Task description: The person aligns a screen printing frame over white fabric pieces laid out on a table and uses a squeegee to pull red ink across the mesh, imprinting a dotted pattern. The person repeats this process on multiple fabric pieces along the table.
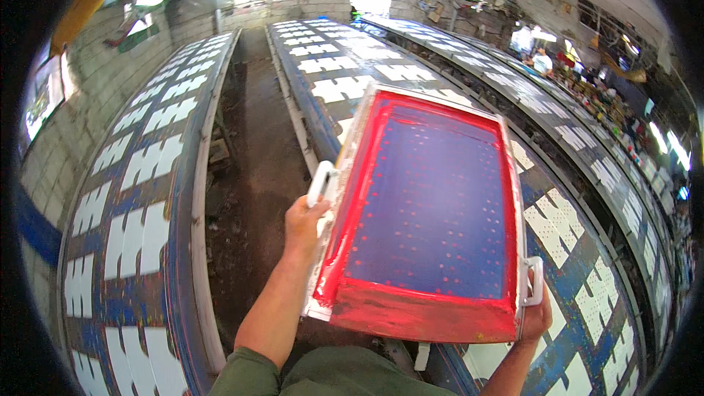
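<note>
1. A screen frame (pixel 440 202) is held up in front of the torso, over the near part of the middle table (pixel 312 114). Whether the table is touched by its underside cannot be told.
2. The frame is slanted in view, its far end turned slightly to the left. A blue panel, speckled with small pale and reddish dots, is bordered in glossy red; the near band (pixel 425 320) is smeared with darker red.
3. A white left handle (pixel 320 183) and a white right handle (pixel 536 281) are fixed to the long sides.
4. The left hand (pixel 302 227) is closed at the lower end of the left handle, against the frame's edge.
5. The right hand (pixel 539 315) is curled about the right handle from the outer side; its fingers are partly hidden.
6. White notched pieces (pixel 554 226) are laid in rows on the middle table; small dots are seen on those right of the frame.
7. Similar white panels (pixel 137 240) are set out along the left table (pixel 181 249), which is separated from the middle one by a brown floor (pixel 253 139).
8. Further pieces are spread on the right table (pixel 589 155).
9. The room is closed at the far end by a block wall (pixel 264 0). A co-worker (pixel 541 62) is seen, blurred, at the far right.
</note>
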Motion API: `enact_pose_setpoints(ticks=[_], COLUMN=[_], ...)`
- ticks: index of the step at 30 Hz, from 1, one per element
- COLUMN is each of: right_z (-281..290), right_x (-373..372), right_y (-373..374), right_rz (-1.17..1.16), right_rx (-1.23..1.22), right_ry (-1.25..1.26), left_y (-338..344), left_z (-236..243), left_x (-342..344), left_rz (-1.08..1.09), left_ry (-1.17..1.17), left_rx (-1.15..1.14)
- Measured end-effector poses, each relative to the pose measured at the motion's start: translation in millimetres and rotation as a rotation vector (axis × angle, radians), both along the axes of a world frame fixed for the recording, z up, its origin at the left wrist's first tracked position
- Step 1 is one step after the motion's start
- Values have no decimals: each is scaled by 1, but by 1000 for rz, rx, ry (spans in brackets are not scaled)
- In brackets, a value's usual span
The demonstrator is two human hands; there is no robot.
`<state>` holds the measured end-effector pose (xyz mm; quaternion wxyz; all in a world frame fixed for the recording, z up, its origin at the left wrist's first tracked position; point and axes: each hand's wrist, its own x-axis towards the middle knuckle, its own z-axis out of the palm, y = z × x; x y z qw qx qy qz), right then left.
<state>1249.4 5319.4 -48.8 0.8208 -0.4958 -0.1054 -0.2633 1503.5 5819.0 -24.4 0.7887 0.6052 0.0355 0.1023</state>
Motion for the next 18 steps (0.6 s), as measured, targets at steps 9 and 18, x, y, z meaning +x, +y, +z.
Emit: enact_pose_setpoints(ticks=[9, 18], right_z=[-13, 30], right_x=[204, 389], right_y=[88, 206], right_rz=[-55, -176], right_rx=[28, -129], right_ry=[86, 115], left_y=[106, 214], left_z=[-15, -15], left_x=[204, 412], left_rz=[-88, -76], left_ry=[-2, -11], left_rx=[-116, -159])
